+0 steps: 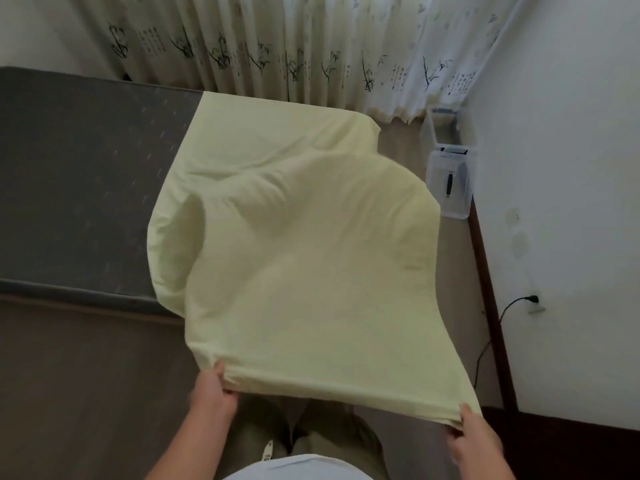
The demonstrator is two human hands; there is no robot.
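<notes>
The left hand and right hand each pinch a near corner of a pale yellow bedsheet. The soft, smooth cloth billows ahead of them, its far end on the dark grey quilted mattress. A clear plastic box stands by the wall.

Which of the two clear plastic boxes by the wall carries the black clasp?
The nearer box, beside the yellow sheet: a black clasp shows on it. The farther box, by the curtain, has only a bluish rim.

Pale yellow sheet billowing (half over mattress).
</notes>
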